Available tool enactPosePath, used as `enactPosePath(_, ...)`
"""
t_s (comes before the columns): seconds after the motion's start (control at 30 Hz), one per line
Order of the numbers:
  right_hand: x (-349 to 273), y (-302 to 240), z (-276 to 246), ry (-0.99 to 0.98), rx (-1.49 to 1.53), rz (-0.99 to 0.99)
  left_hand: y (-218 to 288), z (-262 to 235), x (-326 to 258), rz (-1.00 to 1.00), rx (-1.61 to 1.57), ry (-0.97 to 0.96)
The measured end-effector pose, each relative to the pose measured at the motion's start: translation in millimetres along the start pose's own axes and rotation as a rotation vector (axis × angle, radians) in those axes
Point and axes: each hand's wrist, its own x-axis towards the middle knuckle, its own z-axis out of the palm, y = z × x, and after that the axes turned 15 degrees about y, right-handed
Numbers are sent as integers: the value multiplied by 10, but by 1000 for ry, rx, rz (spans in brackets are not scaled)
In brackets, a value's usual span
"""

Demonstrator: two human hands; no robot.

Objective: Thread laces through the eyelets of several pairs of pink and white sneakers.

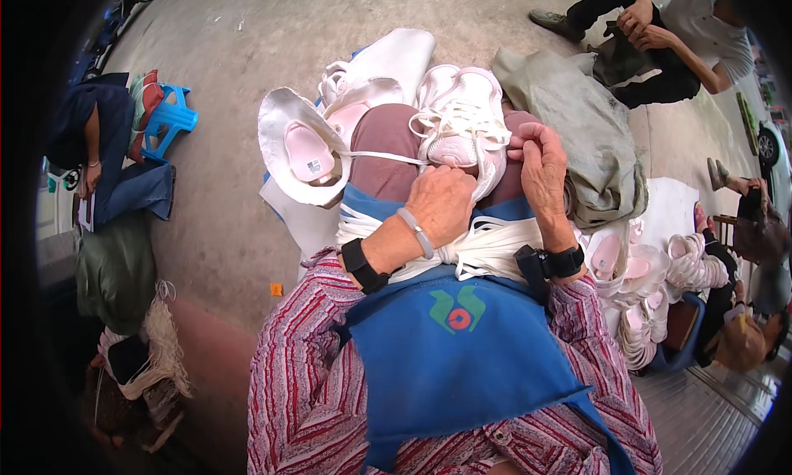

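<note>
A white sneaker [464, 120] with pale pink parts and loose white laces lies across my lap. My left hand [445, 201] is closed at its near end, fingertips pressed against the pink edge. Beside the shoe's right side, my right hand [541, 165] is bent into a pinch where a white shoelace [497, 132] meets the fingertips; the exact hold is partly hidden. Left of my knee sits another white shoe [305, 155] with a pink insole, and a lace runs from there toward the sneaker. A bundle of white laces [487, 244] is tied across my blue apron [462, 351].
Grey-green cloth [569, 120] lies beyond my right hand. Several white-and-pink shoes [631, 269] are piled at the right. A blue stool [169, 122] stands at the left. Other people sit around, one person's hands [643, 25] at the upper right. Concrete floor [223, 170] lies between.
</note>
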Motion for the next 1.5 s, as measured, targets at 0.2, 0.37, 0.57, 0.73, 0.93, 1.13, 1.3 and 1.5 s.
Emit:
enactPosePath(0.2,-27,-123,149,-63,-196,-304,-75,-619,-77,-312,-488,64)
enactPosePath(0.37,-43,-329,403,-200,-383,-450,-283,-1052,-326,-530,-1190,276)
enactPosePath(0.57,-69,-231,426,-234,-550,-530,-1537,-1032,-1038,-967,-1552,839)
enactPosePath(0.73,-79,-189,445,-280,-556,-546,-2380,-262,-1820,-911,-1859,817)
enactPosePath(0.93,-16,-327,408,-306,-545,-554,-2447,-586,-1879,-1395,-577,561)
enactPosePath(1.13,184,-274,563,-292,-754,-546,-2286,-1006,-1227,-1051,-129,1008)
enactPosePath(1.3,122,-157,582,-259,-724,-566,-2450,-999,-1175,-1203,-979,573)
enactPosePath(1.5,166,-9,463,-291,-751,-504,-2301,-1211,-1006,-977,-196,991)
